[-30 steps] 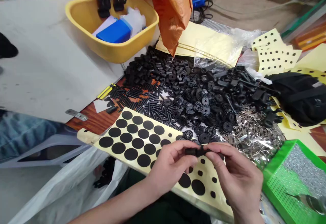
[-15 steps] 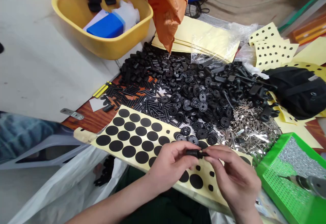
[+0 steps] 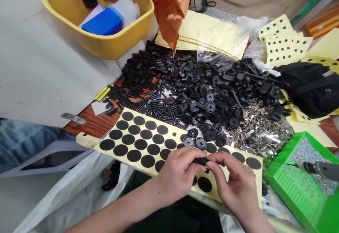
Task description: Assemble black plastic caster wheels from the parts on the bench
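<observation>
A small black plastic cylinder is pinched between the thumb and fingers of my left hand. At the cylinder's right end, the thumb and forefinger of my right hand are pressed together. What those fingertips grip is hidden. Both hands are above a yellow sheet bearing round black stickers. Several black ribbed discs lie on its far edge, just beyond my fingers.
Beyond the sheet spreads a heap of black plastic parts, with small metal pieces at its right. A green basket with an electric screwdriver over it stands at right. A yellow tub overhangs the back left.
My right fingertips have come closer to the cylinder; the thin dark piece seen between them and it is now hidden. The view has shifted slightly.
</observation>
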Demonstrator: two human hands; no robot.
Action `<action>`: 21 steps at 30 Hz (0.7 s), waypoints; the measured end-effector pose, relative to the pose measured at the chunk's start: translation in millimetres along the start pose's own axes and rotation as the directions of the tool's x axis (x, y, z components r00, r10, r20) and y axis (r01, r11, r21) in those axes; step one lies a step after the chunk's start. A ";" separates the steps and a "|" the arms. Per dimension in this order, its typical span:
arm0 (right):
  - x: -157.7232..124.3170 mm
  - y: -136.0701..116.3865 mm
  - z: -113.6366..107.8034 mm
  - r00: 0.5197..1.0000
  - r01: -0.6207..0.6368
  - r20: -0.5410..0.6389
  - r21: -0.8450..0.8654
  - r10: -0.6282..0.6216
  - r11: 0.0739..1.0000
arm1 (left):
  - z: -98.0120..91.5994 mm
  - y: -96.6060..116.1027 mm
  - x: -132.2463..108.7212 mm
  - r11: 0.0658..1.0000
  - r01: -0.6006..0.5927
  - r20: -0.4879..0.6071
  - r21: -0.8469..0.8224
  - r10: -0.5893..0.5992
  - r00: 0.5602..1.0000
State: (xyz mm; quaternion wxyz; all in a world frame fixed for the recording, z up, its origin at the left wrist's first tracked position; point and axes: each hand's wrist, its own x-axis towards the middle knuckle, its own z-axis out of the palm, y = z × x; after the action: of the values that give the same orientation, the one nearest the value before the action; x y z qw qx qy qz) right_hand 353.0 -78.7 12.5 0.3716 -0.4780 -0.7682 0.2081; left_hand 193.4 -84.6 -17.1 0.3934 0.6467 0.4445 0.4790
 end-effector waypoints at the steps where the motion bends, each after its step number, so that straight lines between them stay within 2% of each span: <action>1: -1.1 -1.1 1.6 0.999 -0.045 -0.011 0.024 0.045 0.999 | 0.3 -0.7 0.2 0.999 -0.033 -0.014 0.007 0.033 0.999; 3: -2.7 -2.1 4.0 0.997 -0.066 -0.044 0.054 0.069 0.996 | -0.9 0.4 1.9 0.999 -0.044 -0.015 0.008 0.044 0.999; 6: -3.1 -1.1 5.0 0.995 0.070 -0.078 0.044 -0.066 0.997 | -6.2 7.2 6.0 0.996 0.066 0.049 -0.054 -0.064 0.997; 9: -1.8 -0.5 3.2 0.983 0.180 -0.047 0.054 -0.178 0.982 | -10.3 14.7 8.2 0.977 0.177 0.109 -0.122 -0.164 0.980; 11: -0.8 -1.8 2.0 0.988 0.154 -0.037 0.051 -0.153 0.987 | -10.2 17.1 7.2 0.974 0.185 0.110 -0.132 -0.171 0.979; 16: -1.8 -6.7 3.8 0.997 0.029 -0.068 0.019 -0.028 0.999 | -4.8 15.9 1.1 0.977 0.167 0.011 -0.134 -0.167 0.986; 21: -8.0 -4.8 8.9 0.996 -0.029 -0.086 0.054 0.033 0.998 | -0.4 14.4 0.1 0.895 0.334 0.065 -0.295 -0.330 0.942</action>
State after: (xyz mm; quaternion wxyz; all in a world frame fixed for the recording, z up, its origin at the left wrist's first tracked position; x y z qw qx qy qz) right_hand 345.5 -87.7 7.1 0.4139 -0.4885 -0.7380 0.2131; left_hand 195.9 -88.7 -3.5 0.5664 0.4967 0.4671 0.4628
